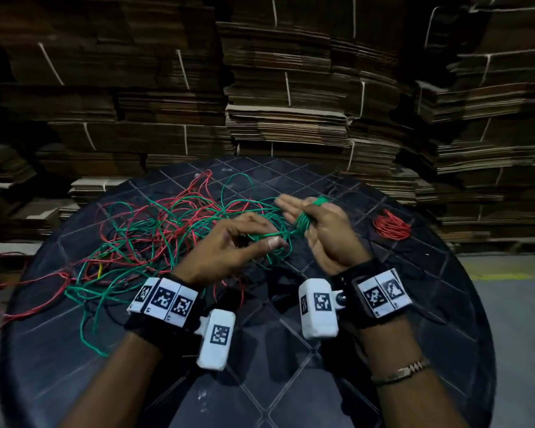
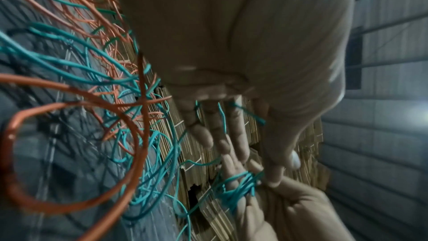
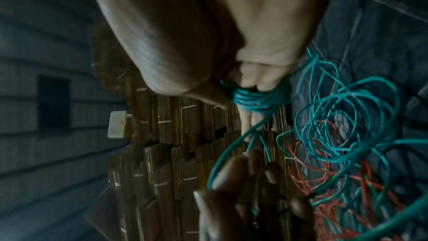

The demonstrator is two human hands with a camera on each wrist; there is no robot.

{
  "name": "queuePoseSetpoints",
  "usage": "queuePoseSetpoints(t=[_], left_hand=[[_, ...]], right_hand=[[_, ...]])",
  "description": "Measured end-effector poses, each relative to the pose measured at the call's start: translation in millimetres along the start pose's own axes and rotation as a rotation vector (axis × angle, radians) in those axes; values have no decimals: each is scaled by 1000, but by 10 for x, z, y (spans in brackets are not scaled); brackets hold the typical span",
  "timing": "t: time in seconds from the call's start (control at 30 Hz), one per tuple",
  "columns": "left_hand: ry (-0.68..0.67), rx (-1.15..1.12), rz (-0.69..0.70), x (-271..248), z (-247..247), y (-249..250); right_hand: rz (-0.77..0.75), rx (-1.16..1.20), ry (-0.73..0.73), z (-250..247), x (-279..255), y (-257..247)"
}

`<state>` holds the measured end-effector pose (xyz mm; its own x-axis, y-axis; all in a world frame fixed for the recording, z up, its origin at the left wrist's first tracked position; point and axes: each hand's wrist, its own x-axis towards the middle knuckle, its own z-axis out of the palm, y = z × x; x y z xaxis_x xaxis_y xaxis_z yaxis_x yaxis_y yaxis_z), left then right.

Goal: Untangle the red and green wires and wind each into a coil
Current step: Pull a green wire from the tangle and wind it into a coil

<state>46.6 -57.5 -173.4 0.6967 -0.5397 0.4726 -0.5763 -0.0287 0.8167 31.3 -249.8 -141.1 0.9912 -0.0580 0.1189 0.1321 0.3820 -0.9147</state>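
A loose tangle of red and green wire [image 1: 167, 230] sprawls over the left half of the round dark table [image 1: 383, 319]. My right hand [image 1: 303, 217] is raised above the table's middle, fingers stretched out, with a small green coil [image 1: 305, 222] wound round them. In the right wrist view my thumb presses on that green coil [image 3: 254, 98]. My left hand [image 1: 260, 239], just to its left, pinches the green strand that leads into the coil between thumb and forefinger. A finished red coil [image 1: 391, 226] lies on the table to the right.
Stacks of flattened, tied cardboard [image 1: 291, 118] rise right behind the table. Red strands [image 1: 0, 264] trail off the table's left edge toward the floor. The near and right parts of the tabletop are bare.
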Motion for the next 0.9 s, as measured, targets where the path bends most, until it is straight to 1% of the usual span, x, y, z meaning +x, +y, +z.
queuePoseSetpoints(t=[0.07, 0.13, 0.2, 0.3, 0.37, 0.4, 0.47, 0.57, 0.6, 0.67, 0.7, 0.77, 0.83, 0.9], left_hand=[[67, 17, 58, 2, -17, -19], [147, -13, 76, 15, -41, -46], [232, -61, 51, 21, -72, -56], [305, -11, 34, 16, -113, -68], [310, 0, 26, 18, -136, -70], [309, -3, 21, 17, -145, -75], [303, 4, 19, 7, -158, -77], [267, 26, 26, -2, -160, -66], [257, 17, 28, -4, -155, -60], [217, 2, 18, -5, -139, -53], [184, 5, 12, -5, -123, -48], [131, 1, 7, -4, -76, -50], [136, 4, 8, 2, -52, -54], [168, -28, -9, 5, -70, -72]], right_hand=[[47, -58, -107, 78, -78, -4], [49, -64, -163, 117, -84, 21], [8, -74, -155, 136, -51, 55], [-99, -246, -184, 145, -22, 80], [-111, -328, -217, 143, -25, 86], [-92, -341, -234, 148, -35, 82], [15, -336, -269, 169, -67, 70], [208, -297, -410, 196, -161, 36], [251, -321, -447, 203, -184, 14], [336, -386, -468, 184, -176, 4], [360, -406, -458, 153, -150, 29], [347, -405, -430, 141, -139, 52], [348, -388, -433, 156, -137, 83], [387, -355, -495, 149, -100, 144]])
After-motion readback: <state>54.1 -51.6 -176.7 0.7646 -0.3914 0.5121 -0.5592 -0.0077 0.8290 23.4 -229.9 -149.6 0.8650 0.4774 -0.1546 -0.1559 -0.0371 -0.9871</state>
